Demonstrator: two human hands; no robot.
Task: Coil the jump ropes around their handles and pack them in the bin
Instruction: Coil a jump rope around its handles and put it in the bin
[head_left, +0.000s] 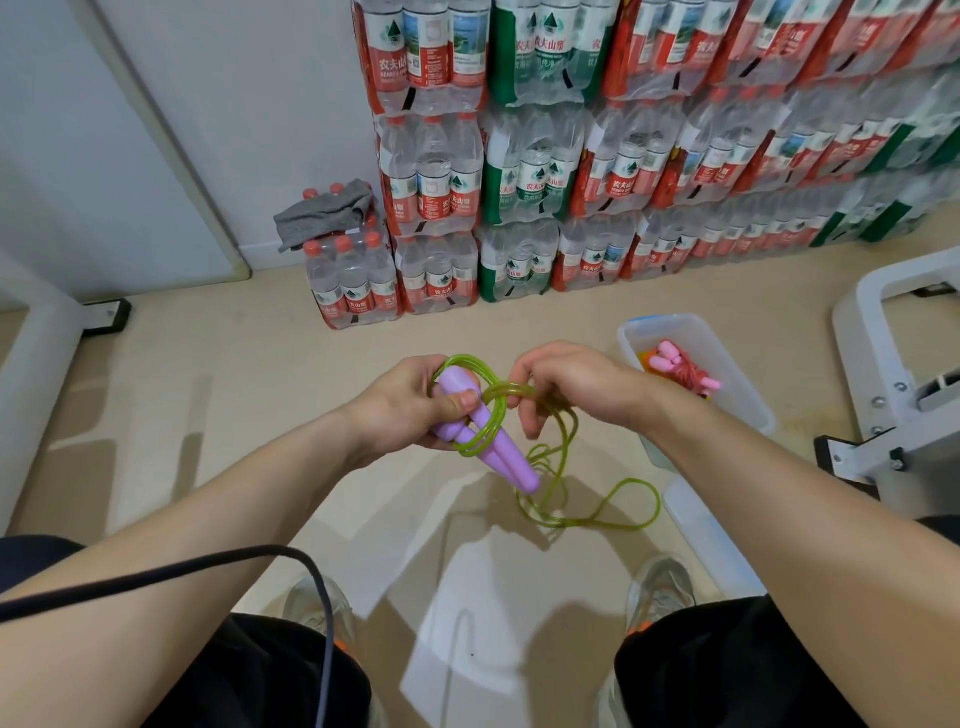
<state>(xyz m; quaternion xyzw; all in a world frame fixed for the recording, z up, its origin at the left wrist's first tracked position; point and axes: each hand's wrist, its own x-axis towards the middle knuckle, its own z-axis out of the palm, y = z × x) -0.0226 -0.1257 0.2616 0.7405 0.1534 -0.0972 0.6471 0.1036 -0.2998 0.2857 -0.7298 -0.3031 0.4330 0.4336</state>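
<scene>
Two hands work at the middle of the head view, the only view we have. The left hand (410, 410) grips both purple handles (496, 457) side by side, fingers curled round them and thumb pressed across the top one. The handles slant down and away from the left hand toward the right hand. The right hand (563, 384) sits just beside the handles. Its fingers are curled and pinch a loop of the green rope (582, 512).

We count several turns of rope around the handles, close to the left thumb. The rest hangs loose below the right hand in slack loops down toward the floor (260, 389).

The bin (670, 319), clear plastic, stands on the floor just beyond and outside the right hand. A pink jump rope (685, 371) lies inside it. We cannot make out what else lies under that rope.

We judge the coiling about half done.

Handling: the rope looks like light, springy, smooth plastic cord, so the turns may slide or spring open if let go. Best hold, we think, is on the handles, with a thumb clamping the last turn. The rope should be fed under light tension close to the bundle. The handles look rigid and easy to grip.
</scene>
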